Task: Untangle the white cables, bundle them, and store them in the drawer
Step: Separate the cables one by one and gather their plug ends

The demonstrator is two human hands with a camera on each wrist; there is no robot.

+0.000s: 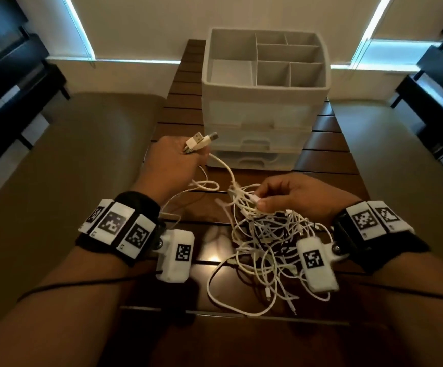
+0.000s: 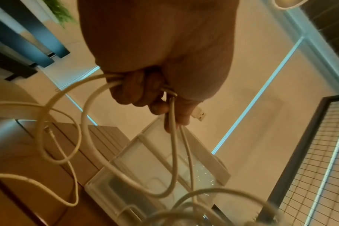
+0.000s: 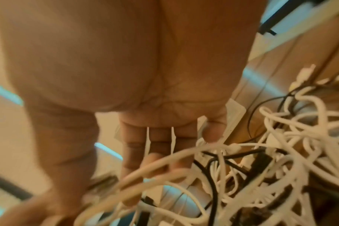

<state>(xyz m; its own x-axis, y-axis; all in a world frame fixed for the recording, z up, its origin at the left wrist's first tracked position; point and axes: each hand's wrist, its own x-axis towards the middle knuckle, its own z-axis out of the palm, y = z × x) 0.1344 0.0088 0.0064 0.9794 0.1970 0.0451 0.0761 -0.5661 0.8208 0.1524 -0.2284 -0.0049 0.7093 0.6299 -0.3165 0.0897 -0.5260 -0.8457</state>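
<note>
A tangle of white cables (image 1: 268,239) lies on the dark wooden table (image 1: 329,152), with a few black strands mixed in. My left hand (image 1: 180,154) is raised in front of the drawer unit and grips several cable ends; their USB plugs (image 1: 201,140) stick out above the fist. The left wrist view shows those white cables (image 2: 172,137) hanging in loops from the curled fingers (image 2: 145,94). My right hand (image 1: 281,194) pinches a white connector (image 1: 254,199) at the top of the tangle. The cable tangle (image 3: 261,160) fills the right wrist view, blurred.
A white plastic drawer unit (image 1: 262,112) stands at the table's far middle, its drawers (image 1: 254,161) closed and a divided open tray (image 1: 268,59) on top. Upholstered seats flank the table left and right. Dark shelving stands at both room edges.
</note>
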